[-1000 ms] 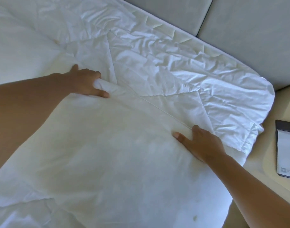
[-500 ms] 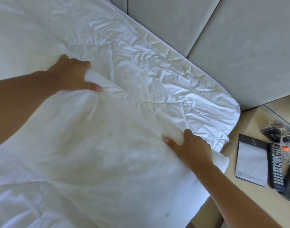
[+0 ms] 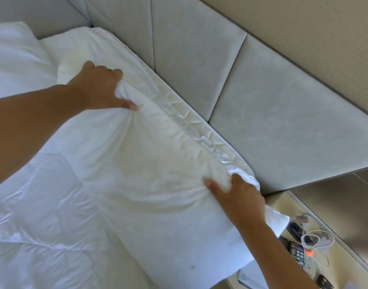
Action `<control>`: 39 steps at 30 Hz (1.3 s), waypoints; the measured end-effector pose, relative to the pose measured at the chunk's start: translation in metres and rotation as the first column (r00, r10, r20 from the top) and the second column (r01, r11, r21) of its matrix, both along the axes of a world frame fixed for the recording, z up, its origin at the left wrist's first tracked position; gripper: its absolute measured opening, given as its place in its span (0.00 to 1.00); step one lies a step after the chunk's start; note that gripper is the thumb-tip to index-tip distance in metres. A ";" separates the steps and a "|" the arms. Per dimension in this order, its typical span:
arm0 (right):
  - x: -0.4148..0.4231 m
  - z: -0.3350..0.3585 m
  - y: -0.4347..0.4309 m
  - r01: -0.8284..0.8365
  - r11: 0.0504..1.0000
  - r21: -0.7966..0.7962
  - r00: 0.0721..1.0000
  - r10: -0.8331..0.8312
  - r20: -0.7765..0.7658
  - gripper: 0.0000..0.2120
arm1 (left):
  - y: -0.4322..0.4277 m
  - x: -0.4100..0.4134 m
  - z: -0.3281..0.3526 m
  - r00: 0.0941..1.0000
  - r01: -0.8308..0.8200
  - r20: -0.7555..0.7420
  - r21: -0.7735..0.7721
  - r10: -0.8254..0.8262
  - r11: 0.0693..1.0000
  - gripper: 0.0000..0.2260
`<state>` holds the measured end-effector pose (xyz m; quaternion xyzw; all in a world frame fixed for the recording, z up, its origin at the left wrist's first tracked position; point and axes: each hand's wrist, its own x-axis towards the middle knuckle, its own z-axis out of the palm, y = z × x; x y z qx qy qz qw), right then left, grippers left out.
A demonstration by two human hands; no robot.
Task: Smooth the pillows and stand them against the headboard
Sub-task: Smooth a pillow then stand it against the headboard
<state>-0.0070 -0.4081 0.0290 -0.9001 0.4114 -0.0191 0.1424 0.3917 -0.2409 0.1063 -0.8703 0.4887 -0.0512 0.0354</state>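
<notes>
A large white pillow (image 3: pixel 149 170) fills the middle of the view, its top edge raised and close to the grey padded headboard (image 3: pixel 273 113). My left hand (image 3: pixel 97 88) is shut on a bunched fold at the pillow's upper left edge. My right hand (image 3: pixel 235 190) grips the pillow's upper right corner. A strip of the wrinkled fitted sheet (image 3: pixel 197 130) shows between pillow and headboard. A second white pillow (image 3: pixel 14 59) lies at the far left by the headboard.
A white duvet (image 3: pixel 37 215) covers the bed at lower left. To the right stands a beige bedside table (image 3: pixel 333 253) with a remote control (image 3: pixel 297 253), a white cable (image 3: pixel 316 245) and small dark items. A beige wall is above the headboard.
Both hands have closed on the pillow's far edge and lifted it up and toward the headboard. The wrinkled sheet is now mostly covered. The view has tilted up, showing more headboard.
</notes>
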 end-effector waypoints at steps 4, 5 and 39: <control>-0.005 0.038 -0.049 -0.011 0.993 -0.117 0.999 0.016 0.044 0.42 | -0.039 -0.011 0.031 0.999 -0.032 -0.015 -0.046 0.031 0.998 0.41; -0.004 0.045 -0.060 -0.015 0.991 -0.131 0.999 0.021 0.045 0.42 | -0.045 -0.010 0.038 0.999 -0.043 -0.018 -0.057 0.042 0.997 0.41; 0.090 0.024 -0.204 0.244 0.844 -0.477 0.967 -0.247 0.058 0.37 | -0.301 0.131 -0.059 0.952 0.252 -0.089 -0.316 -0.293 0.915 0.38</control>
